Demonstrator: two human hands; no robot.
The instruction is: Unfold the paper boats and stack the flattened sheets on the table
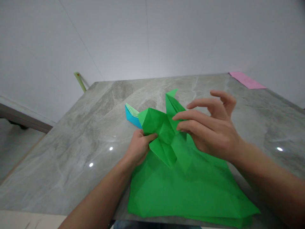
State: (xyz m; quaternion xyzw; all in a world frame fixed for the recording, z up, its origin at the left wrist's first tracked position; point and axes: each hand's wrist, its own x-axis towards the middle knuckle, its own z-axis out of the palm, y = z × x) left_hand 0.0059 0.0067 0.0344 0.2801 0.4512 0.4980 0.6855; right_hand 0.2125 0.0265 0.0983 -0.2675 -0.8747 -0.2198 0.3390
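A green folded paper model [164,136] with several pointed flaps and creases stands tilted above the near edge of the table. My left hand [139,148] grips its left side, the thumb pressed on the front and the other fingers mostly hidden behind. At the model's right side is my right hand [212,127], its fingers spread and slightly bent. Two of its fingertips lie over or against the tall upper flap [175,103]; whether they press on it I cannot tell. Beneath the model lies a large green paper sheet [186,197], creased, with layered edges at the front.
A blue and light-green folded paper piece [132,116] rests behind my left hand. Pink paper [247,80] lies at the far right corner of the grey marbled table [78,133]. A white wall [166,38] borders the back, and a light-green strip [80,81] leans beside the far left corner.
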